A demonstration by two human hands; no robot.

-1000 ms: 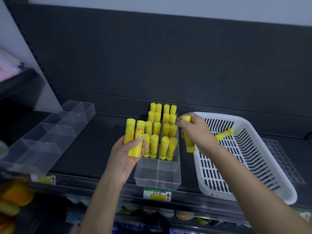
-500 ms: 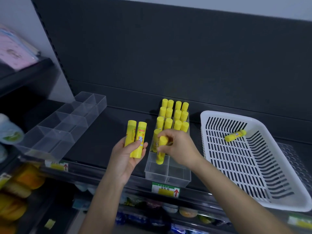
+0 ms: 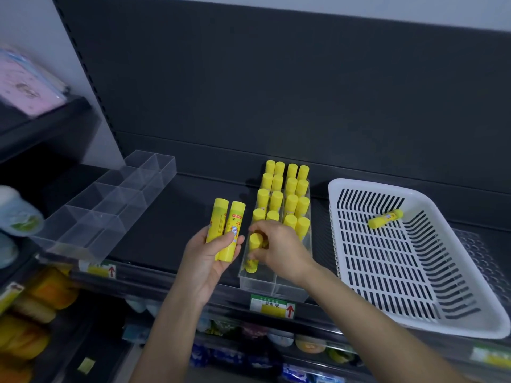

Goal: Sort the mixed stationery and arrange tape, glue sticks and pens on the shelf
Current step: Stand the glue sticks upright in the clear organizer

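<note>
At clear tray's (image 3: 287, 288) front, right hand (image 3: 279, 244) grips glue stick (image 3: 253, 254).

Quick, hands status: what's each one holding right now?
Left hand: holds two glue sticks, side by side.
Right hand: grips a single glue stick at the clear tray's front-left compartment.

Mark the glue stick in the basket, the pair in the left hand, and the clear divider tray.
Loose glue stick (image 3: 385, 219), head view, mid-body.
Held pair (image 3: 234, 225), head view, right stick's label.
Clear divider tray (image 3: 109, 200), head view, middle partition.
</note>
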